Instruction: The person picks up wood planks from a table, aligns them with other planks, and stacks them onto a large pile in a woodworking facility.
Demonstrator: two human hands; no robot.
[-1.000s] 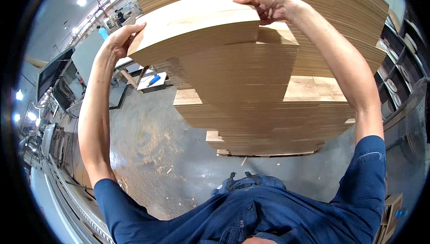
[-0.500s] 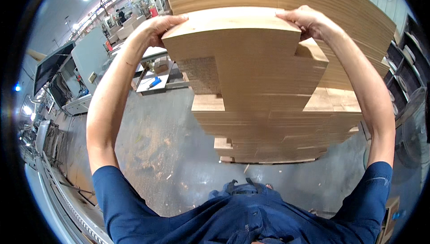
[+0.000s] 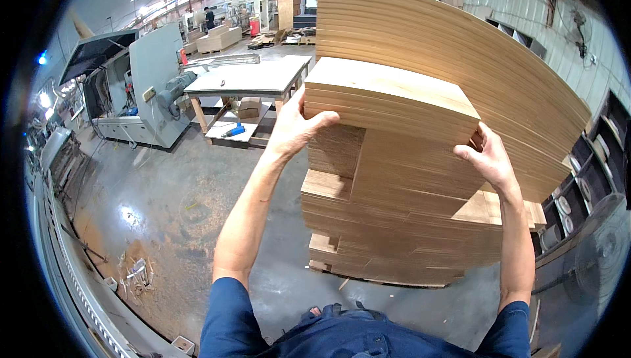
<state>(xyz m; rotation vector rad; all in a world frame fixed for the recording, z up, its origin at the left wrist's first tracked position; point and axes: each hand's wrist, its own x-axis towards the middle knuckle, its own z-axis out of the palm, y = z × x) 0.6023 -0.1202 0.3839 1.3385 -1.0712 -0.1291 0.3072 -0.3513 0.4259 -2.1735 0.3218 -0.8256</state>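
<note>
Head view: nearest to me is my blue shirt (image 3: pixel 315 338), with both bare forearms reaching forward from its short sleeves. My left hand (image 3: pixel 299 124) is open, thumb spread wide from the fingers, set at the left end of the top boards (image 3: pixel 388 85), the thumb in front of their edge face. My right hand (image 3: pixel 490 157) is half open and loosely curved at the right-hand front corner of those same boards, thumb apart from the fingers; neither hand is closed round anything, and I cannot tell how firmly either one presses. The top boards lie flat in several layers on a stepped stack of boards (image 3: pixel 407 213), whose lower layers jut out to both sides. Left of the stack, wood scraps (image 3: pixel 138 272) litter the grey floor (image 3: pixel 190 226). Just behind the top boards rises a longer, taller pile (image 3: pixel 427 29), with dark shelves (image 3: pixel 585 180) off to the right. Beyond my left hand stands a white worktop (image 3: pixel 253 75), a blue tool (image 3: pixel 233 130) and a brown box (image 3: pixel 250 107) underneath, beside a grey machine (image 3: pixel 158 88). Far back, a person (image 3: pixel 210 19) in dark clothes stands among wooden piles.
</note>
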